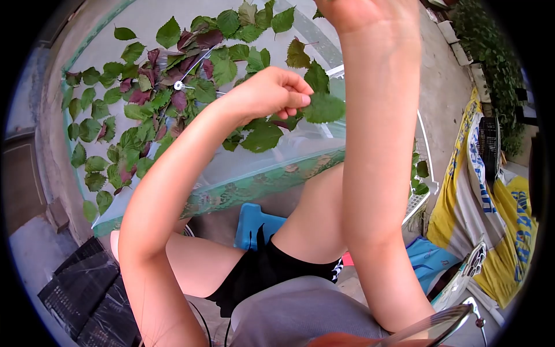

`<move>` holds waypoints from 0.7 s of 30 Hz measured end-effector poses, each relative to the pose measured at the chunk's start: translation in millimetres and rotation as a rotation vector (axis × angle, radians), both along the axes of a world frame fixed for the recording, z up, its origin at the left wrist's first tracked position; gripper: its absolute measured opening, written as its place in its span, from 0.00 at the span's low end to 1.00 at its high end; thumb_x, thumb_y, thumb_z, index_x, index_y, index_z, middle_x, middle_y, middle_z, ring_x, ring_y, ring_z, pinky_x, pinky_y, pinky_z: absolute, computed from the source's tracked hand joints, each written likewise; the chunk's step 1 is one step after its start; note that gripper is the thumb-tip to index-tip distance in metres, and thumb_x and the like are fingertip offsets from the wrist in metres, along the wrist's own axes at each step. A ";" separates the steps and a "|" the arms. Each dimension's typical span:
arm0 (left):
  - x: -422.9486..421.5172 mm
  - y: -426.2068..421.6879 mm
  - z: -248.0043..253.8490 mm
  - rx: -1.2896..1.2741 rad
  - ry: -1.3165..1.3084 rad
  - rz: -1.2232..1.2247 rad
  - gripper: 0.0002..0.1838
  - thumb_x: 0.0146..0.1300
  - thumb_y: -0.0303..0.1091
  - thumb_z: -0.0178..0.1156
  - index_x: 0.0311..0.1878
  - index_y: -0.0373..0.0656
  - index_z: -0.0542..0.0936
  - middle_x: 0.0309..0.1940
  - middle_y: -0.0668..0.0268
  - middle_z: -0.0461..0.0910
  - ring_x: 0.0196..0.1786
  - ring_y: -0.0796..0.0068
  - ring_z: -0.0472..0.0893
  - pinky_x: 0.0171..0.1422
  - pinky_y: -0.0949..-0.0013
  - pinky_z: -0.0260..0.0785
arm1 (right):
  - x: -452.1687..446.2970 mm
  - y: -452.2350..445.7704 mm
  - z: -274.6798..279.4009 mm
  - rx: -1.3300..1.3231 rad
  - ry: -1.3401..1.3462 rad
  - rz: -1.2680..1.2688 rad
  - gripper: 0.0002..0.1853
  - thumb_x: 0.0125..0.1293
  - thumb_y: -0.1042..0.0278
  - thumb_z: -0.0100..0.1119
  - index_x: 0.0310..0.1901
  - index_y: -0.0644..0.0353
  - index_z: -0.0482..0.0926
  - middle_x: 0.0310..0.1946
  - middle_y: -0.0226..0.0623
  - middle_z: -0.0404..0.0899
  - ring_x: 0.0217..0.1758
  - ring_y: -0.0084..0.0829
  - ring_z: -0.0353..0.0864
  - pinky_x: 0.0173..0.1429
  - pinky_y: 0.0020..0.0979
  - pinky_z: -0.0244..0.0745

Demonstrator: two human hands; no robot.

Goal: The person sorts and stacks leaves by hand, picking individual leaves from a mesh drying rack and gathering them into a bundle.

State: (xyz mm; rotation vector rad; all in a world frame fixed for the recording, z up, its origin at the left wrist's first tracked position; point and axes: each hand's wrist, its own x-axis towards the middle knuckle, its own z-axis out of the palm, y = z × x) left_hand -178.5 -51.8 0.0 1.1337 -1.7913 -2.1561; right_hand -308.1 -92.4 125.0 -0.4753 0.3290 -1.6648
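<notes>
My left hand [280, 95] pinches a green serrated perilla leaf [325, 108] between thumb and fingers, holding it above the spread leaves. At the top edge, my right hand [359, 10] shows only its palm and wrist; its fingers are out of view, so I cannot tell what they hold. Beneath both hands lies a see-through sheet [231, 168] with a green lace border, ribbed like an umbrella round a white hub [178, 85]. Many loose perilla leaves [136, 110], green and purple, are scattered across it. A larger green leaf [261, 136] lies just below my left hand.
A white plastic basket [417, 202] with leaves stands to the right, partly behind my right forearm. Under my legs is a blue plastic stool [248, 222]. Yellow and white sacking [462, 202] lies farther right, and black plastic sheeting [87, 295] at lower left.
</notes>
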 end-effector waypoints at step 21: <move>7.4 1.6 -16.1 -0.534 -0.213 0.167 0.10 0.59 0.33 0.61 0.40 0.38 0.84 0.34 0.56 0.84 0.38 0.66 0.84 0.46 0.65 0.74 | 11.3 -1.8 -3.4 0.026 -0.043 0.068 0.09 0.65 0.75 0.53 0.44 0.71 0.75 0.40 0.48 0.82 0.41 0.40 0.83 0.50 0.40 0.82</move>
